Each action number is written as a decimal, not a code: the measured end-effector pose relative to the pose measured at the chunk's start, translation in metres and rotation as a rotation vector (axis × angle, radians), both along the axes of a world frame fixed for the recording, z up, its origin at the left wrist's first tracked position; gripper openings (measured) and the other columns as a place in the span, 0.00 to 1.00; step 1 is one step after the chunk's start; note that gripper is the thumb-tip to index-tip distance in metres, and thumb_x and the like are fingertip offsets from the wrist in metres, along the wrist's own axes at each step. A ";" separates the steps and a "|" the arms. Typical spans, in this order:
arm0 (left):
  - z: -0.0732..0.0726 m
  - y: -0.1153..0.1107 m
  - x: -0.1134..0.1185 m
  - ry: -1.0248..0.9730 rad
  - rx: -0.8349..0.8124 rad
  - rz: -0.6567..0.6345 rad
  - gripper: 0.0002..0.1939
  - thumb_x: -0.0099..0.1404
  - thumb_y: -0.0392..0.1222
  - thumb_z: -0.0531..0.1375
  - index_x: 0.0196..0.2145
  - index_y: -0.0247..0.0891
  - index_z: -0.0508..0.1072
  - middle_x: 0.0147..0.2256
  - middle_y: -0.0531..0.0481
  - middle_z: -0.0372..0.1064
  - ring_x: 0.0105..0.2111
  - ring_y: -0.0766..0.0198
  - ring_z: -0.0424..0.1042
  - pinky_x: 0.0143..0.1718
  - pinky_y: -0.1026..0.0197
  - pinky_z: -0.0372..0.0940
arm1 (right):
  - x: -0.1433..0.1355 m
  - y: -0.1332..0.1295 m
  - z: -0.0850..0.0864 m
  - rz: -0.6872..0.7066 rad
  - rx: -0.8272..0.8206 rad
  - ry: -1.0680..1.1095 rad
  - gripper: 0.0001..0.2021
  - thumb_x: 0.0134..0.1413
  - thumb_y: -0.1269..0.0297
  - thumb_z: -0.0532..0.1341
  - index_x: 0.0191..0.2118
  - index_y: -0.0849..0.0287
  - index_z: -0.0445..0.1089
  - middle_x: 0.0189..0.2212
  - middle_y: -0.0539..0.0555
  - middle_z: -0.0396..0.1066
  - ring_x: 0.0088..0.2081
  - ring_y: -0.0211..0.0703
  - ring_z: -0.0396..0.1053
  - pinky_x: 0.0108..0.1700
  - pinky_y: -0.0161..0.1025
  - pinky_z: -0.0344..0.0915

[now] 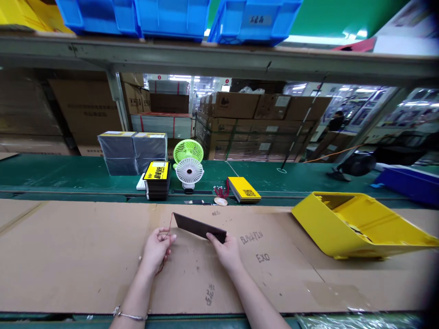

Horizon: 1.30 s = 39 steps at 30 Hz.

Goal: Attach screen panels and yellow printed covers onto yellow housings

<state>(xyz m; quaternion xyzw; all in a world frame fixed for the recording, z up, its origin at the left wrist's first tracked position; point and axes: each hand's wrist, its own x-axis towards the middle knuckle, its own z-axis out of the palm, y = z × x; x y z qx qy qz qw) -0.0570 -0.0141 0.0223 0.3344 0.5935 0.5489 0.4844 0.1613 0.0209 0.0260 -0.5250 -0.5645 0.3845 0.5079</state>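
Note:
My right hand [226,250] grips the near end of a flat dark card [197,226] and holds it just above the cardboard sheet [85,256]. A thin red string [170,224] runs from the card's far left corner down to my left hand [157,249], which pinches it between the fingers. A bracelet sits on my left wrist.
A tilted yellow plastic bin [356,224] lies at the right. Behind the cardboard are a green and white desk fan [188,167], a stack of dark cards with a yellow label [157,180], a yellow booklet [244,189], red strings [221,191] and wrapped packs [132,151]. Blue crates [171,18] stand overhead.

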 end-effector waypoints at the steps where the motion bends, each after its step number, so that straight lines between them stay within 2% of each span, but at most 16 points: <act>1: 0.003 -0.001 0.001 -0.006 0.027 -0.005 0.22 0.49 0.47 0.64 0.39 0.40 0.62 0.22 0.60 0.60 0.12 0.75 0.56 0.09 0.72 0.46 | 0.000 0.001 -0.001 -0.008 -0.004 -0.003 0.15 0.43 0.56 0.65 0.35 0.61 0.74 0.34 0.59 0.76 0.40 0.56 0.73 0.45 0.48 0.67; 4: 0.013 -0.002 0.003 -0.031 0.197 0.074 0.27 0.46 0.46 0.67 0.41 0.41 0.61 0.27 0.59 0.62 0.15 0.76 0.58 0.13 0.72 0.53 | 0.002 0.003 -0.002 -0.033 -0.010 -0.007 0.17 0.42 0.55 0.65 0.36 0.62 0.74 0.35 0.60 0.76 0.41 0.57 0.72 0.46 0.49 0.67; 7: 0.022 -0.004 0.004 -0.060 0.388 0.250 0.27 0.41 0.40 0.70 0.38 0.40 0.62 0.32 0.55 0.63 0.24 0.74 0.64 0.26 0.70 0.63 | 0.004 0.004 -0.004 -0.052 -0.012 -0.009 0.18 0.42 0.55 0.65 0.37 0.63 0.74 0.36 0.60 0.76 0.41 0.56 0.72 0.47 0.50 0.66; 9: 0.026 -0.006 0.003 -0.089 0.468 0.327 0.25 0.41 0.39 0.70 0.36 0.39 0.63 0.33 0.54 0.63 0.29 0.72 0.65 0.32 0.68 0.64 | 0.004 0.005 -0.005 -0.059 -0.017 -0.013 0.18 0.43 0.55 0.65 0.37 0.63 0.73 0.36 0.60 0.76 0.41 0.56 0.72 0.47 0.50 0.67; 13: 0.025 -0.008 -0.003 -0.140 0.484 0.434 0.16 0.46 0.40 0.68 0.30 0.37 0.66 0.30 0.54 0.65 0.31 0.71 0.66 0.35 0.68 0.62 | 0.004 0.005 -0.005 -0.051 -0.021 -0.015 0.17 0.43 0.55 0.65 0.37 0.62 0.74 0.36 0.60 0.76 0.41 0.56 0.72 0.47 0.49 0.67; 16: 0.021 -0.005 -0.010 -0.314 0.444 0.495 0.14 0.47 0.40 0.68 0.29 0.36 0.68 0.27 0.55 0.65 0.28 0.73 0.65 0.32 0.70 0.60 | 0.004 0.005 -0.005 -0.046 -0.017 -0.017 0.17 0.43 0.55 0.65 0.38 0.62 0.74 0.37 0.60 0.76 0.42 0.56 0.72 0.48 0.49 0.66; 19: 0.014 0.000 -0.017 -0.490 0.410 0.473 0.15 0.46 0.41 0.68 0.29 0.37 0.67 0.26 0.57 0.64 0.24 0.74 0.63 0.30 0.70 0.61 | 0.004 0.005 -0.005 -0.047 -0.018 -0.021 0.18 0.43 0.55 0.65 0.38 0.62 0.74 0.37 0.60 0.75 0.42 0.56 0.72 0.48 0.50 0.66; 23: 0.002 0.007 -0.022 -0.604 0.324 0.444 0.14 0.48 0.44 0.67 0.27 0.37 0.65 0.24 0.57 0.61 0.22 0.74 0.62 0.25 0.69 0.61 | 0.004 0.006 -0.006 -0.052 -0.017 -0.016 0.18 0.43 0.55 0.65 0.38 0.63 0.73 0.38 0.60 0.75 0.42 0.56 0.71 0.49 0.50 0.66; 27: -0.005 0.010 -0.024 -0.681 0.235 0.428 0.13 0.49 0.41 0.66 0.26 0.37 0.65 0.23 0.56 0.62 0.22 0.73 0.63 0.23 0.70 0.61 | 0.004 0.006 -0.008 -0.056 -0.022 -0.008 0.19 0.42 0.54 0.66 0.38 0.63 0.73 0.37 0.61 0.75 0.42 0.56 0.72 0.48 0.51 0.66; 31: -0.001 0.010 -0.023 -0.734 0.195 0.408 0.08 0.53 0.38 0.63 0.27 0.38 0.65 0.24 0.56 0.64 0.22 0.73 0.64 0.24 0.68 0.62 | 0.004 0.007 -0.008 -0.051 -0.026 -0.002 0.18 0.42 0.54 0.65 0.37 0.63 0.74 0.37 0.60 0.76 0.42 0.56 0.72 0.48 0.50 0.67; 34: 0.004 0.009 -0.022 -0.765 0.152 0.383 0.04 0.57 0.39 0.59 0.28 0.38 0.66 0.24 0.54 0.65 0.21 0.72 0.64 0.24 0.68 0.63 | 0.005 0.007 -0.009 -0.054 -0.028 0.001 0.19 0.42 0.54 0.66 0.37 0.63 0.74 0.37 0.60 0.76 0.42 0.57 0.72 0.48 0.50 0.67; 39: 0.012 0.004 -0.022 -0.782 0.082 0.286 0.16 0.62 0.46 0.53 0.19 0.37 0.61 0.22 0.50 0.63 0.20 0.68 0.64 0.24 0.63 0.64 | 0.004 0.008 -0.010 -0.059 -0.018 0.004 0.19 0.41 0.53 0.66 0.37 0.63 0.74 0.37 0.60 0.76 0.42 0.56 0.72 0.48 0.49 0.66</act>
